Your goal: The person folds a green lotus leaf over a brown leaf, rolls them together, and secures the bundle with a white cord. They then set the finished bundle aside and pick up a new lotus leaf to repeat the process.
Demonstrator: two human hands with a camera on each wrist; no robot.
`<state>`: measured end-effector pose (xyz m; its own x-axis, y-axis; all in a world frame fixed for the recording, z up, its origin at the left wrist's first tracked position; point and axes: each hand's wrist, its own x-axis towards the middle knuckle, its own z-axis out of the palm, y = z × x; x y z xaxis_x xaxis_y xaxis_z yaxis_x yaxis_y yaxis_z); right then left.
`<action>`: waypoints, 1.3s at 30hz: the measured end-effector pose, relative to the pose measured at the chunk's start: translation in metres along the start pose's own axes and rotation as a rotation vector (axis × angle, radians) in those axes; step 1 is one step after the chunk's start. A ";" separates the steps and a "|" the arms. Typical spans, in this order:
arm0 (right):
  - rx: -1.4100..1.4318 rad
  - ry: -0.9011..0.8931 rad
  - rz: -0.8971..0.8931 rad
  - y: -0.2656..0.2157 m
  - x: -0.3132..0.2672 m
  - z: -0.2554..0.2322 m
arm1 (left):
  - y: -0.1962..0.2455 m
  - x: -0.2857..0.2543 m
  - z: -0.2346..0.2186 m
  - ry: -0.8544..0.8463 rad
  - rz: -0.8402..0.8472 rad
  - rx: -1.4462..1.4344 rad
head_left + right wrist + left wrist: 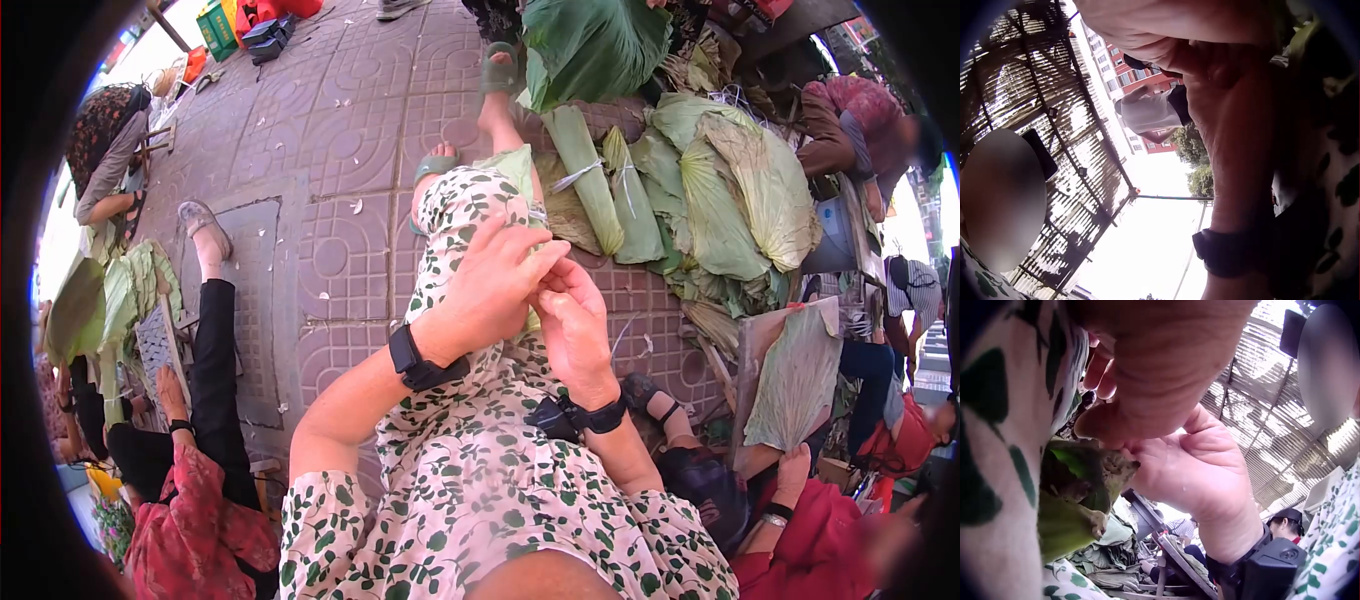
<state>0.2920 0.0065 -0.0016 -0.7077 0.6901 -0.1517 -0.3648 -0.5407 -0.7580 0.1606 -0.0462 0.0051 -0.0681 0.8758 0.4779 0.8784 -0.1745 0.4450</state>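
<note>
On the left of the head view we see a seated person in a red floral top (195, 530) with loose green leaves (110, 300) beside them on the paved ground (340, 130). At the centre, our left hand (495, 285) curls its fingers round a small folded leaf packet (520, 170) held over our knee; the left wrist view shows that packet (1079, 487) pinched between thumb and fingers. Just to the right, our right hand (572, 325) meets the left, its fingers curled on the same packet. We judge the leaf already folded into shape and being closed or tied; whether a string is on it we cannot tell. Further right lie finished rolled bundles (590, 175) bound with pale ties, then a heap of broad flat leaves (740, 190), so much stock looks unwrapped.
</note>
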 end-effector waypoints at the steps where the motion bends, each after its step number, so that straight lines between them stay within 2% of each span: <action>1: 0.003 -0.001 -0.002 -0.002 -0.001 -0.004 | 0.001 0.002 -0.004 0.031 0.006 -0.048; 3: 0.039 0.101 -0.072 -0.006 -0.005 -0.013 | 0.004 0.006 -0.016 0.048 0.041 -0.083; 6: -0.033 0.126 -0.145 -0.014 -0.010 -0.015 | 0.004 0.008 -0.022 0.101 0.110 -0.155; 8: -0.057 0.100 -0.159 -0.017 -0.014 -0.013 | 0.004 0.008 -0.020 0.132 0.147 -0.193; 10: -0.179 0.008 -0.198 -0.017 -0.017 -0.010 | 0.004 0.007 -0.013 0.241 0.193 -0.205; 14: -0.210 -0.050 -0.201 -0.017 -0.018 -0.004 | 0.002 0.004 -0.012 0.239 0.257 -0.188; 16: -0.231 -0.090 -0.194 -0.016 -0.019 -0.001 | 0.001 0.003 -0.010 0.260 0.350 -0.202; 23: -0.246 -0.135 -0.185 -0.016 -0.022 0.000 | 0.002 0.000 -0.009 0.228 0.382 -0.186; 26: -0.255 -0.145 -0.166 -0.019 -0.022 -0.002 | 0.004 0.007 -0.014 0.171 0.378 -0.171; 28: -0.139 -0.163 -0.135 -0.020 -0.026 -0.010 | 0.012 0.018 -0.019 0.060 0.392 -0.183; 30: -0.101 -0.134 -0.169 -0.025 -0.031 -0.018 | 0.019 0.031 -0.017 0.016 0.472 -0.220; 32: -0.074 -0.100 -0.218 -0.031 -0.040 -0.030 | 0.031 0.043 -0.012 -0.118 0.497 -0.203; 39: 0.028 0.033 -0.299 -0.059 -0.080 -0.060 | 0.075 0.074 0.033 -0.164 0.695 -0.225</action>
<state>0.4062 0.0125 0.0174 -0.5464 0.8357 0.0552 -0.5714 -0.3238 -0.7541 0.2374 0.0199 0.0489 0.5542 0.5833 0.5938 0.5744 -0.7843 0.2344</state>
